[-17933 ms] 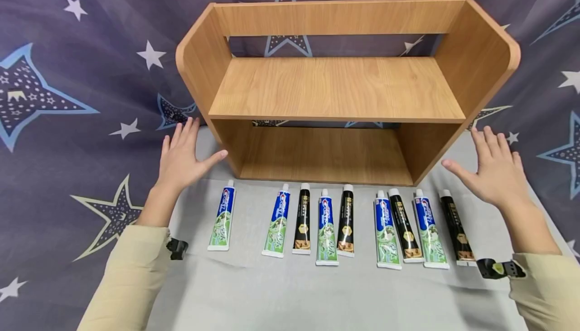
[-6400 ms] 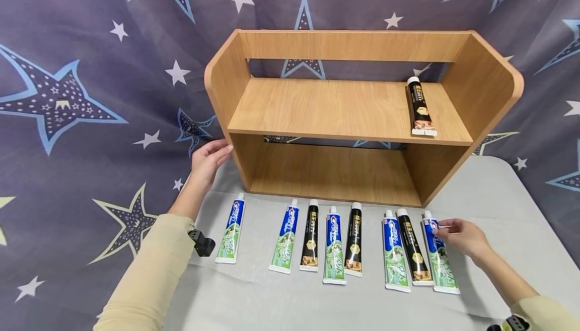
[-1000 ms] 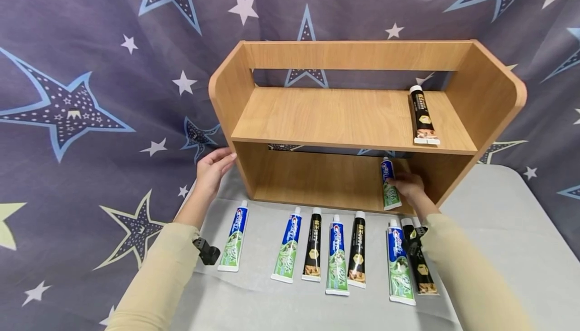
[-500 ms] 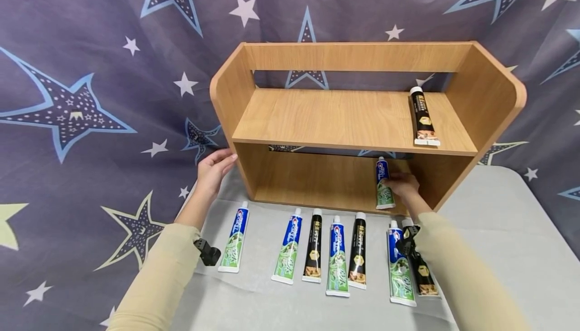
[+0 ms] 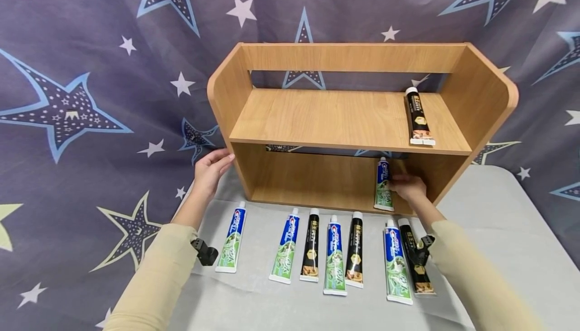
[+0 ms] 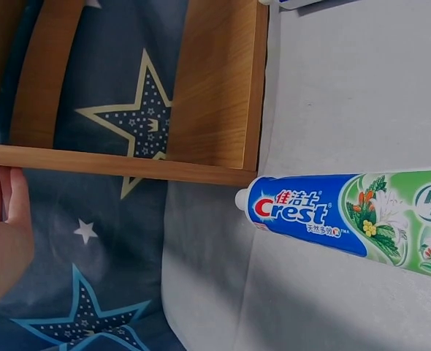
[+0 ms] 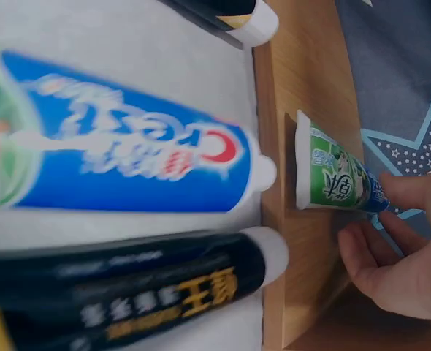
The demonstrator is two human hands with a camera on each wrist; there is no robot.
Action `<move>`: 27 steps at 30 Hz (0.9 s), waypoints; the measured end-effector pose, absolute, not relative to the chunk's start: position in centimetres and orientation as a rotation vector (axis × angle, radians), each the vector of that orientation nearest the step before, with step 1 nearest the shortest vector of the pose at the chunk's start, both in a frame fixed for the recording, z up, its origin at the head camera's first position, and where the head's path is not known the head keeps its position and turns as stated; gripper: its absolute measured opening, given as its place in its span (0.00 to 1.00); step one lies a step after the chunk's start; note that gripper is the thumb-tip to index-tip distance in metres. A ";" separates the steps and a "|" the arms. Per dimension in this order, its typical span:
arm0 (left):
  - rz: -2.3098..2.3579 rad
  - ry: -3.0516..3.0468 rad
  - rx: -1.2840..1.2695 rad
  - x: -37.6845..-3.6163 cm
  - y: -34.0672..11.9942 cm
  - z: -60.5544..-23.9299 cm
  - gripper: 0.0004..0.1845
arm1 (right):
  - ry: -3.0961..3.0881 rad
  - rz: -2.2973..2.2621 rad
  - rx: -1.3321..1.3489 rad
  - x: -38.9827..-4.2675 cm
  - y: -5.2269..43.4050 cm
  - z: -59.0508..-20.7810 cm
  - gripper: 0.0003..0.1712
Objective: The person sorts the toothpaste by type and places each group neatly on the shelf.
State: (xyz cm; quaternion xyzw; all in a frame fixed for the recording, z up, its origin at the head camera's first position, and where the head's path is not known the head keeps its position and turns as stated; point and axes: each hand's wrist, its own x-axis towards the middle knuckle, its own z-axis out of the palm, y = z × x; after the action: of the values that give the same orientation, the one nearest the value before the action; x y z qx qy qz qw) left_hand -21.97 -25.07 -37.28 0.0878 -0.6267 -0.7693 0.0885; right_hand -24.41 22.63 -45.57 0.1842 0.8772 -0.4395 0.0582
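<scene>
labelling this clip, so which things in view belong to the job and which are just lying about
Seemingly part of the job:
wooden shelf
Crest tube at the right grip, on the shelf's lower level
black tube on the upper level
four Crest tubes and three black tubes on the table

Just around it:
starry cloth behind the shelf
black wrist devices

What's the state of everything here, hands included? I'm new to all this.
Wooden shelf: standing, open-fronted.
Crest tube in the lower compartment: capped, held by the right hand.
Black tube on the upper board: capped, lying.
Four Crest tubes on the table: capped, lying.
Three black tubes there: capped, lying.
Left hand: touching the shelf's side.
Right hand: holding that Crest tube.
</scene>
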 end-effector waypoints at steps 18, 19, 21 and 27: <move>-2.277 -1.856 0.291 -22.0 -24.9 -37.2 0.14 | 2.703 -1.326 0.236 -17.0 24.2 -45.8 0.23; -2.271 -1.863 0.296 -21.9 -24.9 -37.2 0.14 | 2.705 -1.327 0.231 -16.7 24.4 -45.8 0.23; -2.268 -1.871 0.302 -21.8 -24.9 -37.1 0.13 | 2.716 -1.320 0.229 -16.0 24.6 -46.0 0.23; -2.255 -1.898 0.287 -21.8 -24.9 -37.1 0.11 | 2.707 -1.352 0.210 -14.0 25.4 -46.4 0.23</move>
State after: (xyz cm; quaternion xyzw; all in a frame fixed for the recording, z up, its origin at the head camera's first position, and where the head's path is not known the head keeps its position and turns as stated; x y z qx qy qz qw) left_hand -21.79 -24.86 -37.07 0.0964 -0.6383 -0.7585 0.0898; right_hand -14.03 25.39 -46.44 0.0691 0.8912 -0.4451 0.0543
